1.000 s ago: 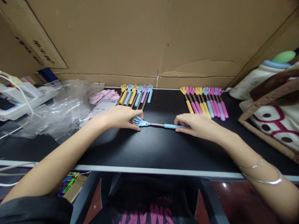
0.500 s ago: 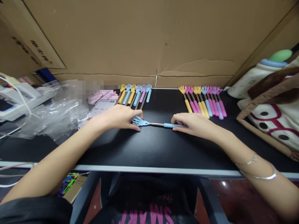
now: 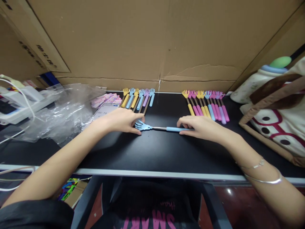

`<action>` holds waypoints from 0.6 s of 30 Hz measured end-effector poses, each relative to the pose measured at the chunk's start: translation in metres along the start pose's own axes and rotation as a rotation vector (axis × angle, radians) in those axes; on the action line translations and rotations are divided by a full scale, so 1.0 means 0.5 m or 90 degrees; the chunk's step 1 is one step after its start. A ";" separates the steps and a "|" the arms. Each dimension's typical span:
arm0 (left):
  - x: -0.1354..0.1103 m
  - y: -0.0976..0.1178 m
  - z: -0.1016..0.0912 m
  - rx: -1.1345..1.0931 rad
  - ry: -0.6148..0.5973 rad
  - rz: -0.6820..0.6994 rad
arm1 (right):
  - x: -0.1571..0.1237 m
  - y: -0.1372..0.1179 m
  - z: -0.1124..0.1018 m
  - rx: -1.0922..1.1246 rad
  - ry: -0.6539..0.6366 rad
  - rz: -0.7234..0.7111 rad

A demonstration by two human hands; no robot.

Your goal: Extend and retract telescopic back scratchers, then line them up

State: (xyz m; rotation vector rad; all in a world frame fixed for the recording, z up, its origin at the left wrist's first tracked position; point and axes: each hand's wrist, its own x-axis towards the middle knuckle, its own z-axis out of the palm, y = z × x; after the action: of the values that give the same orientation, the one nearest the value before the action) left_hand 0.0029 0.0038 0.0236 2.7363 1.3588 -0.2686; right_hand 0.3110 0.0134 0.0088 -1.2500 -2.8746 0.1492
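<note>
Flanking a blue backscratcher (image 3: 166,129), the right hand (image 3: 201,125) pinches its handle (image 3: 175,129); the left hand (image 3: 122,120) curls, grip unclear. Unchanged placement suggests a pause.

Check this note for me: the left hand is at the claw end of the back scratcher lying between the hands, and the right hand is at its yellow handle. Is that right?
Not quite: the handle is light blue, not yellow, as the head view shows. The left hand is at the claw end of the back scratcher, and the right hand is at its handle.
</note>
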 end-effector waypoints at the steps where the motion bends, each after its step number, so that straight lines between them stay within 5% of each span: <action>1: 0.001 -0.002 0.000 -0.004 -0.003 0.001 | 0.001 0.000 -0.003 0.003 -0.006 0.004; 13: 0.008 -0.020 0.020 -0.063 -0.029 0.012 | 0.015 0.003 -0.020 0.024 -0.107 -0.010; 18: 0.010 -0.017 0.025 -0.010 -0.002 0.012 | 0.021 0.010 -0.003 -0.048 -0.039 -0.083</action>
State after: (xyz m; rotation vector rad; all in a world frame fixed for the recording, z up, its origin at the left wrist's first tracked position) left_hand -0.0025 0.0112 0.0104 2.7334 1.3287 -0.2594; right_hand 0.3075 0.0248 0.0097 -1.0813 -3.0306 0.0801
